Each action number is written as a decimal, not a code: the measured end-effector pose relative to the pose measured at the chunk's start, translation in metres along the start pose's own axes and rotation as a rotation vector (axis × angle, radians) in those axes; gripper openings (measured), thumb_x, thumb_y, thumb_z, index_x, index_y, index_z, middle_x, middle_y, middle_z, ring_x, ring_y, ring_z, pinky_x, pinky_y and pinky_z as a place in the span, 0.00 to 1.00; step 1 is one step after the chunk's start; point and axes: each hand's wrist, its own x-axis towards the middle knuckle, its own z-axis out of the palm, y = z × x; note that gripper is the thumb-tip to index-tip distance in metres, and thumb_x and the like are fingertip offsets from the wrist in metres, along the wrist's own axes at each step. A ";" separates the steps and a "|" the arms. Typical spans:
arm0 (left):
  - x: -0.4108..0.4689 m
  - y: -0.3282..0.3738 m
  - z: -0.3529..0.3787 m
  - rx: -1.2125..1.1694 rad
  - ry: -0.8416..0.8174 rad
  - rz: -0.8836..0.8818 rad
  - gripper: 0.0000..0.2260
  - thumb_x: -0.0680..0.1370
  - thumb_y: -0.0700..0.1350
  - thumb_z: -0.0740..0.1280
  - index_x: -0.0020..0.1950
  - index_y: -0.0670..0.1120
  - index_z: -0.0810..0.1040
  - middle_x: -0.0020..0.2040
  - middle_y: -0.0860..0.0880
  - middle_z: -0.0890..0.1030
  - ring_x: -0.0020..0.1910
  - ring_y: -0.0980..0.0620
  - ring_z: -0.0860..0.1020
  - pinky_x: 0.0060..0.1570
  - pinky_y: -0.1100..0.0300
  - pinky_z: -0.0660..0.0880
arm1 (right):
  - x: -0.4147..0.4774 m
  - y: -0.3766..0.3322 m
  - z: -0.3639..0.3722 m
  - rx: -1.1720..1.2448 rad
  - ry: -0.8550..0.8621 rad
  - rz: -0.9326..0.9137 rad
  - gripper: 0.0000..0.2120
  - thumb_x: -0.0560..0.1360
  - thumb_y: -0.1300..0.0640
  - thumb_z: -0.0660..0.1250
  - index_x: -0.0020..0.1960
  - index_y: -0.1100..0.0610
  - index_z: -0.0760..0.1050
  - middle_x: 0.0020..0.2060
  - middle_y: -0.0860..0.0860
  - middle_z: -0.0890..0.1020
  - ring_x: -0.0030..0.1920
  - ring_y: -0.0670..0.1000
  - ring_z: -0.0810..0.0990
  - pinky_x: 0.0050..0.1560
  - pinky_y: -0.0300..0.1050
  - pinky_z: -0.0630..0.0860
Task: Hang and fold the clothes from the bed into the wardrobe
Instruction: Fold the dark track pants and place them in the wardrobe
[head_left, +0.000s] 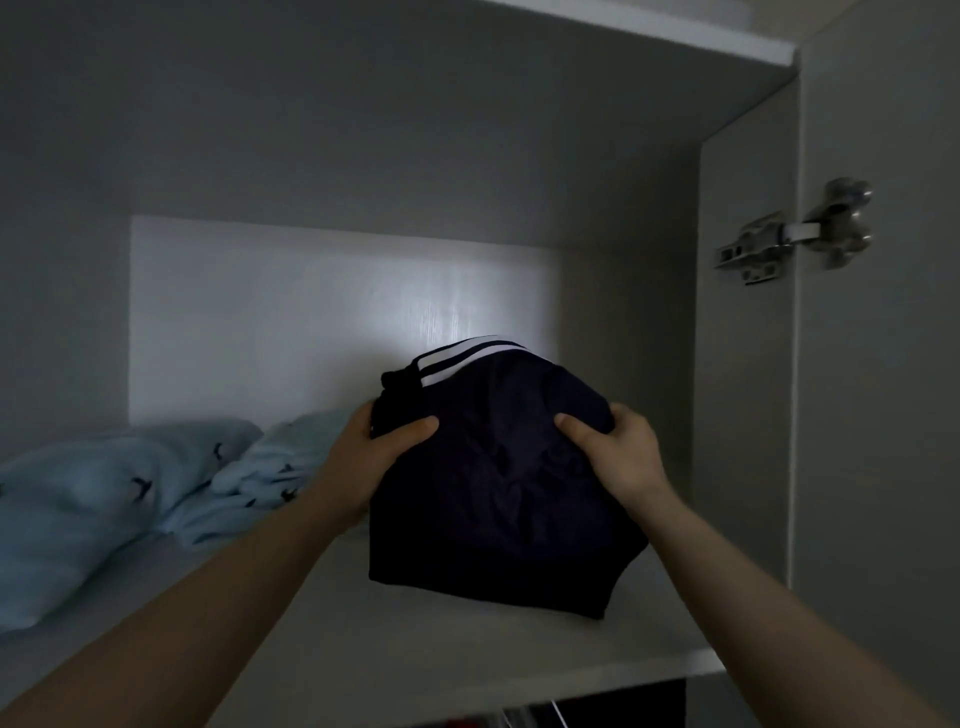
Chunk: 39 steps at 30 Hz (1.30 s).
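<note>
On the wardrobe shelf (415, 639), pale blue folded clothes (78, 514) crowd just beside your left hand (374, 457), which, like your right hand (613, 452), grips the folded navy garment (498, 488), thumbs on top, near the side wall bearing a hinge (769, 244).

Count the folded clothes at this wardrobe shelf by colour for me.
Light blue garments: 2
Dark navy garment: 1
Total: 3
</note>
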 end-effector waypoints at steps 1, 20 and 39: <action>0.015 -0.004 -0.003 0.008 0.000 0.001 0.27 0.69 0.51 0.76 0.67 0.48 0.73 0.60 0.48 0.80 0.57 0.49 0.80 0.61 0.50 0.75 | 0.010 0.003 0.009 -0.003 0.006 0.003 0.09 0.70 0.48 0.74 0.44 0.51 0.78 0.41 0.46 0.83 0.42 0.46 0.82 0.43 0.43 0.78; 0.239 -0.124 -0.019 0.142 -0.004 -0.238 0.18 0.74 0.46 0.72 0.61 0.40 0.78 0.51 0.43 0.83 0.48 0.44 0.82 0.52 0.54 0.78 | 0.207 0.118 0.123 -0.188 -0.188 0.250 0.22 0.74 0.49 0.72 0.59 0.66 0.78 0.52 0.61 0.83 0.51 0.57 0.82 0.45 0.45 0.76; 0.247 -0.147 -0.016 0.792 0.136 -0.256 0.12 0.73 0.53 0.72 0.39 0.46 0.75 0.36 0.53 0.76 0.33 0.59 0.73 0.32 0.65 0.67 | 0.223 0.166 0.146 -0.475 -0.246 0.302 0.30 0.76 0.46 0.68 0.69 0.65 0.68 0.65 0.62 0.74 0.64 0.60 0.74 0.56 0.45 0.71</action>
